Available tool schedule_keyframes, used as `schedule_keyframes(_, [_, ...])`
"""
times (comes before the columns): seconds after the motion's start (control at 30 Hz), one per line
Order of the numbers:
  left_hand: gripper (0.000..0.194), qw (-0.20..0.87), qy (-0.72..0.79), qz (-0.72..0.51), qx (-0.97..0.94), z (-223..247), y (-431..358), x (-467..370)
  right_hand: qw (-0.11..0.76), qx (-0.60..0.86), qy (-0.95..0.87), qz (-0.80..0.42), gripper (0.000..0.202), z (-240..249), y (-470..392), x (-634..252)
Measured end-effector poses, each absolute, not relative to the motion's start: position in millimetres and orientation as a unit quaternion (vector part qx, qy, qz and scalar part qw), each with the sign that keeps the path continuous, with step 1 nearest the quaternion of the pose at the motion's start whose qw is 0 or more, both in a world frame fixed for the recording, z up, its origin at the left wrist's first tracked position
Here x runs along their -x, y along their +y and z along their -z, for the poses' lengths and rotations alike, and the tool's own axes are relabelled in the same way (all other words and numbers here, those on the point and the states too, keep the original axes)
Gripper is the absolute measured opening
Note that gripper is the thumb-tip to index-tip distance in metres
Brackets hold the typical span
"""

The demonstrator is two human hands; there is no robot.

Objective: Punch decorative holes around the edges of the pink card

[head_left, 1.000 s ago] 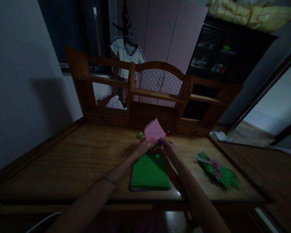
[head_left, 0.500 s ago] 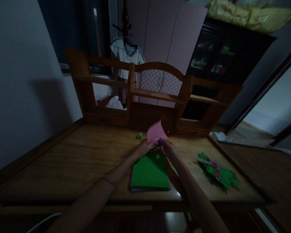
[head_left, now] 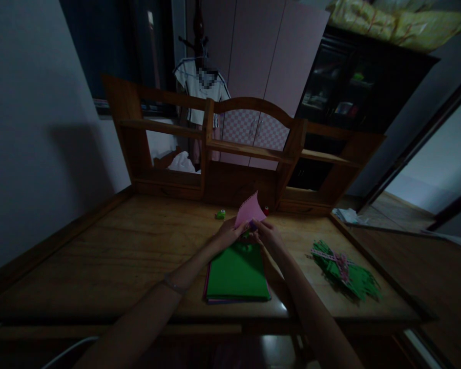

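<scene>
Above the far end of a paper stack, my left hand (head_left: 229,233) is closed on the lower left of a pink sheet of paper (head_left: 250,209). The sheet is curved upward, with a row of small dark notches along its top edge. My right hand (head_left: 268,234) is closed around a small purple paper punch (head_left: 252,224) at the sheet's lower edge. Something green shows between the hands, too dim to make out. Beneath them lies the stack, topped by a green sheet (head_left: 238,274), with pink and purplish edges below.
A small green punch-like object (head_left: 220,214) stands left of the pink sheet, and a red one (head_left: 266,210) sits behind it. Fringed green paper strips with pink strips (head_left: 343,269) lie to the right on the wooden desk (head_left: 119,246). A wooden shelf (head_left: 249,149) rises at the back.
The pink sheet has turned and shifted slightly to the right, and its notched left edge shows less. The purple punch has moved slightly left. Both arms stay nearly in place.
</scene>
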State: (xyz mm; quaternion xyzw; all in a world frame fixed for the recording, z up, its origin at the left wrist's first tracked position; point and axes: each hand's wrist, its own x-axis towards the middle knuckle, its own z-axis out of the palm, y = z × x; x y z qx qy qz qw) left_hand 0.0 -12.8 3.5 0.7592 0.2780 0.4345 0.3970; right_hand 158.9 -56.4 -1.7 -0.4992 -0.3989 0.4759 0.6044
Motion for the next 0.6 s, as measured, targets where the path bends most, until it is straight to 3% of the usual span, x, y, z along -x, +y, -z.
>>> schedule_keyframes(0.6, [0.043, 0.404, 0.275, -0.424, -0.762, -4.7, -13.0, 0.2, 0.61, 0.48, -0.399, -0.488, 0.033, -1.0, -59.2, -157.2])
